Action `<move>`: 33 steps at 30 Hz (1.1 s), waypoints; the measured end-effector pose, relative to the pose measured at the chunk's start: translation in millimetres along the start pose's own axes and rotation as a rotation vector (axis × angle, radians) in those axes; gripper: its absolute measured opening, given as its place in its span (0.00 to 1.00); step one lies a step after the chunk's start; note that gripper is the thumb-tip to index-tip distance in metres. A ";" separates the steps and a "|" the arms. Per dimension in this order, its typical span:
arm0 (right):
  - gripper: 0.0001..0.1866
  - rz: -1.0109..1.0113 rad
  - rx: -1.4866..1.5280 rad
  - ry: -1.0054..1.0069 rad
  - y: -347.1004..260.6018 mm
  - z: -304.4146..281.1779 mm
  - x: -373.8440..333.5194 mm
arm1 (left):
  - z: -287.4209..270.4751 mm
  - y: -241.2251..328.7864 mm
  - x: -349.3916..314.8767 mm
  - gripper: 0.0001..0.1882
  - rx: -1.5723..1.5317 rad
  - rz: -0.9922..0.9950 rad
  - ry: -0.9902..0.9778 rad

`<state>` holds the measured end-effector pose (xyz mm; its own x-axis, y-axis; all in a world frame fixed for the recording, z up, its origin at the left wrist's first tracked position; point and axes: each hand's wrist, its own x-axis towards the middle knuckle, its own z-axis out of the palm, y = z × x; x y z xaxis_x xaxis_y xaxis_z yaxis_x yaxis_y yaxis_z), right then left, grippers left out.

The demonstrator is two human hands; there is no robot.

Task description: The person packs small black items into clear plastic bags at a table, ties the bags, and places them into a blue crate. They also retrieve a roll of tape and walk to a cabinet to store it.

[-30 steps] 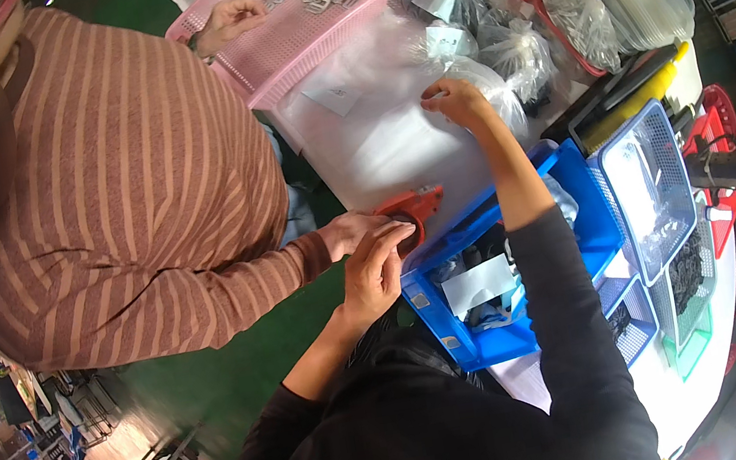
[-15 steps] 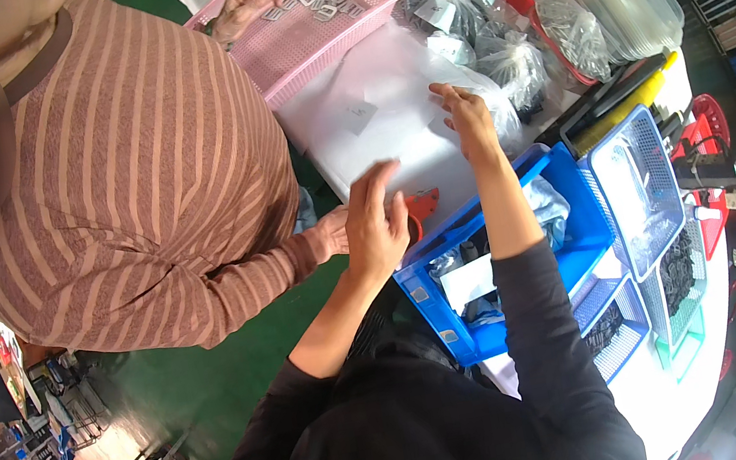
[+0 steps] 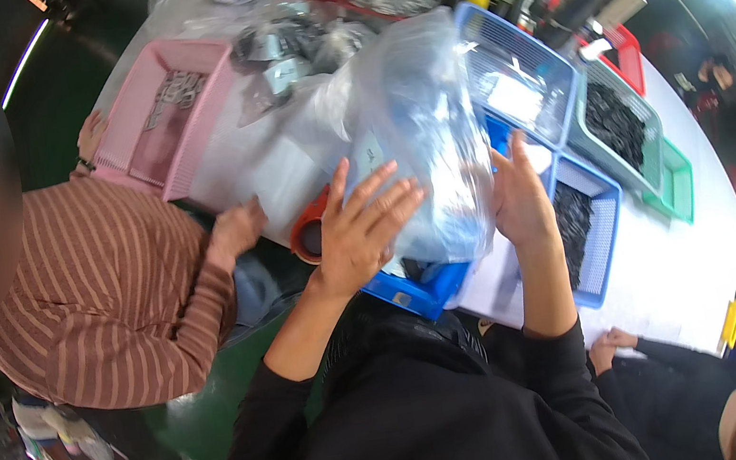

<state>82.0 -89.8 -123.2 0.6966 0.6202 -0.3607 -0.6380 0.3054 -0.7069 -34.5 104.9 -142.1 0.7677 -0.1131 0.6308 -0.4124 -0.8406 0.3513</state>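
Note:
A large clear plastic bag point(image 3: 417, 145) bulges over the blue crate point(image 3: 421, 294) and hides much of it. My left hand point(image 3: 363, 231) is at the bag's near left side, fingers stretched out and spread, seeming to touch the plastic. On the bag's right side is my right hand point(image 3: 522, 196), fingers pointing up and not curled round anything I can see; whether it presses the bag I cannot tell. Beside my left hand lies an orange-red tape dispenser or roll point(image 3: 306, 235), partly hidden.
A co-worker in a striped top point(image 3: 108, 290) stands left, by a pink basket point(image 3: 212, 67) holding small metal pieces. Blue baskets point(image 3: 608, 288) and a grey-green basket point(image 3: 653, 113) hold black parts at right. Bagged parts point(image 3: 290, 40) lie farther back. Another person point(image 3: 678, 393) sits lower right.
The view has turned rightward. The clear bag, flat on the table before, now stands puffed up over the blue crate between my hands. The co-worker's near hand has moved off my left hand's side.

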 end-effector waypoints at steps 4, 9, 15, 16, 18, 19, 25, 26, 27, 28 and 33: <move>0.13 -0.184 -0.238 0.292 0.0 -28.8 -46.1 | 24.2 56.5 -24.7 0.26 -0.113 -0.014 -0.285; 0.06 -0.472 -0.792 0.350 12.4 -51.3 -105.7 | 20.0 129.8 -12.0 0.33 -0.708 -0.529 -0.232; 0.12 -0.562 -1.160 0.173 25.9 -26.9 -170.8 | 40.7 179.6 19.7 0.17 -0.708 -0.671 -0.089; 0.12 -0.449 -1.135 0.131 21.5 -31.3 -178.4 | 43.2 180.8 16.7 0.15 -0.704 -0.693 -0.062; 0.10 -0.343 -0.855 0.121 17.1 -57.1 -189.2 | 43.5 184.6 11.9 0.07 -0.734 -0.736 0.041; 0.13 -0.407 -0.733 0.218 13.5 -63.4 -195.8 | 43.5 179.5 5.8 0.08 -0.686 -0.741 0.137; 0.13 -0.577 -0.992 0.466 -33.5 -111.6 -230.3 | 29.2 203.7 -7.0 0.28 -0.362 -0.339 0.124; 0.12 -0.592 -1.092 0.466 -39.3 -109.3 -234.8 | 27.4 211.1 -11.4 0.29 -0.233 -0.249 -0.057; 0.11 -0.572 -1.183 0.484 -47.0 -106.5 -240.8 | 31.4 215.7 -15.2 0.27 -0.208 -0.129 -0.087; 0.11 -0.556 -1.274 0.497 -55.6 -102.6 -246.2 | 39.6 212.3 -22.3 0.26 -0.073 -0.094 -0.091; 0.11 -0.280 -1.740 0.452 -87.3 -91.7 -261.0 | 48.2 207.4 -46.5 0.21 -0.082 -0.390 -0.199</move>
<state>-14.0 -344.6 -23.2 0.9253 0.3768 -0.0425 0.3257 -0.8470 -0.4201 -132.1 -89.7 -132.0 0.9497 0.0980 0.2975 -0.1043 -0.7966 0.5955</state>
